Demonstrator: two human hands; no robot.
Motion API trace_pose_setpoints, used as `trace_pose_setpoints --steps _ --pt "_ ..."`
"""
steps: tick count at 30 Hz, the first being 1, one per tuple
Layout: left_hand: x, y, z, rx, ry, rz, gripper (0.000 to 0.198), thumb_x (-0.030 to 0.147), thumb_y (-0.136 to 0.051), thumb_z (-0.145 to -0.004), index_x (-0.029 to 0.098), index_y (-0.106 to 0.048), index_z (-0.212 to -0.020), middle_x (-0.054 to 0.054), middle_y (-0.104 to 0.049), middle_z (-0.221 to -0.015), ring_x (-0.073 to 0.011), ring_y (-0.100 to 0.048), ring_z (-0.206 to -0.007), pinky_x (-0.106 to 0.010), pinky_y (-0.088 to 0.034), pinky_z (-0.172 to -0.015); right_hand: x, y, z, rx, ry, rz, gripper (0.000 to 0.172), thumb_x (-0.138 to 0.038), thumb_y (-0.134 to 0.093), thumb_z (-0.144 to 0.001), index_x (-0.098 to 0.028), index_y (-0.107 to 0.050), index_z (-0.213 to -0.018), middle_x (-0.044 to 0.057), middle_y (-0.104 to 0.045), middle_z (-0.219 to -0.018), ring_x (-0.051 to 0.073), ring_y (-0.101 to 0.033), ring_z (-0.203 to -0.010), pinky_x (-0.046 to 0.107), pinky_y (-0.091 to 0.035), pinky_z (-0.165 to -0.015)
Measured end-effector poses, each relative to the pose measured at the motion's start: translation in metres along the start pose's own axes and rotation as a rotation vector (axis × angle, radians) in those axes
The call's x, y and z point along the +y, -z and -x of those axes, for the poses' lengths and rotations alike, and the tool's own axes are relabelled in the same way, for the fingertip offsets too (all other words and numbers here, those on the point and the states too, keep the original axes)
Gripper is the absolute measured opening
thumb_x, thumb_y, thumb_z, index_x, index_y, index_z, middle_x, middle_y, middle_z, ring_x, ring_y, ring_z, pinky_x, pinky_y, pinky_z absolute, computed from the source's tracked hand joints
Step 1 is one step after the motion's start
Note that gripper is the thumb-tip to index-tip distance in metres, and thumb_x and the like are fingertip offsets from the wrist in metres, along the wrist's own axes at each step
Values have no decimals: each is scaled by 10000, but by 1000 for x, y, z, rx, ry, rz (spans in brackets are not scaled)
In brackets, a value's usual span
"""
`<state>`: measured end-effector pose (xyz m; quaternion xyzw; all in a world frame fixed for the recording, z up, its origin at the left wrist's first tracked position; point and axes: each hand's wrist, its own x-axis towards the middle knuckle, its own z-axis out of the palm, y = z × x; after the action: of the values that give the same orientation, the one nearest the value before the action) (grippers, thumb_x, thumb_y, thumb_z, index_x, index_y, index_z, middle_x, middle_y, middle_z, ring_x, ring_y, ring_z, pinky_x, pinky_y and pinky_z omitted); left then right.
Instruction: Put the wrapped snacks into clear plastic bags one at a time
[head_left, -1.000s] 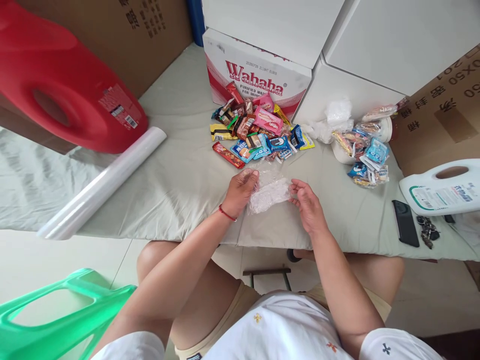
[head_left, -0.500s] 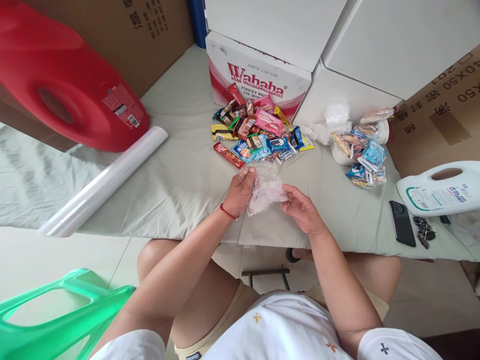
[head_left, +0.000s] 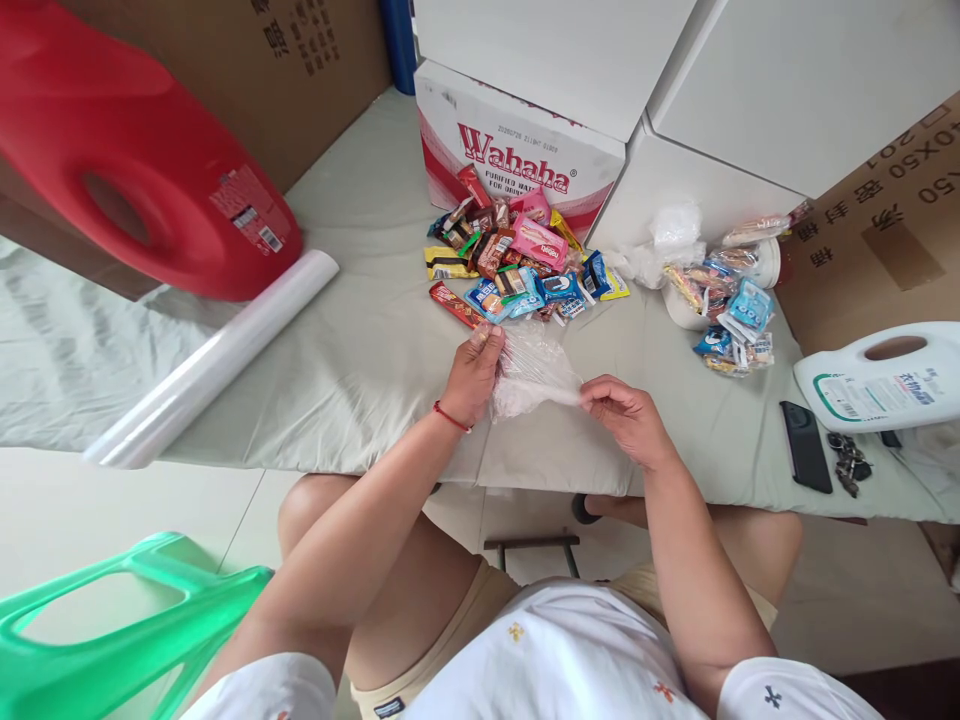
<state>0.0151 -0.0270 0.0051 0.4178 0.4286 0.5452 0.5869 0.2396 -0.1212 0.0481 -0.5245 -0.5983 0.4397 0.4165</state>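
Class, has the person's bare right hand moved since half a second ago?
Yes: the bare right hand has shifted rightward, judged against the white-and-red rectangular cardboard Wahaha box.

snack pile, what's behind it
Right behind the wrapped snacks is a Wahaha carton, its red logo showing. The snacks hide part of its lower front, cutting off the small print; whatever is there can't be seen.

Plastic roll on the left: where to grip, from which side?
Probably mid-length, from above, left hand across it: the plastic roll is a long cylinder lying diagonally, topside exposed. The red bottle crowds its far half; its near end pokes past the cloth edge.
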Motion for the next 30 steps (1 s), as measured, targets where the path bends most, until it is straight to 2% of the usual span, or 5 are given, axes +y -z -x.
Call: trace_pose_setpoints --steps 3,9,15,25,30 --pt "4 0 -1 35 -12 58 494 691 -670 -828 223 -521 -775 25 -523 -704 -124 -494 -652 -254 -396 -597 -4 4 1 104 98 129 138 -423 -703 -919 -317 -757 -989 49 -661 -1080 225 -622 -1032 413 -504 -939" --pt "11 -4 2 23 14 33 536 723 -651 -825 222 -482 -742 45 -469 -634 -97 -404 -538 -256 -344 -521 -12 -21 -10 224 333 562 719 -506 -787 -840 -358 -498 -1482 112 -506 -1457 336 -441 -1385 549 -405 -1148" --pt "9 -2 -1 49 51 117 528 688 -717 -797 212 -498 -731 51 -480 -615 -79 -413 -517 -240 -342 -491 -10 -35 -30 149 402 613 203 -308 -606 -987 -360 -756 -1115 70 -694 -990 308 -517 -1221 519 -472 -1047" --pt "8 10 -11 127 85 173 554 728 -732 -758 221 -515 -808 46 -498 -646 -72 -400 -480 -249 -270 -421 5 14 48 234 401 703 282 -147 -633 -915 -377 -796 -928 36 -722 -931 312 -542 -1168 532 -494 -960" --pt "11 6 -3 105 144 229 560 714 -757 -745 220 -497 -786 73 -466 -590 -59 -381 -416 -238 -233 -379 13 19 54 368 317 715 243 -163 -579 -948 -312 -770 -936 47 -707 -945 272 -585 -1059 481 -528 -895"
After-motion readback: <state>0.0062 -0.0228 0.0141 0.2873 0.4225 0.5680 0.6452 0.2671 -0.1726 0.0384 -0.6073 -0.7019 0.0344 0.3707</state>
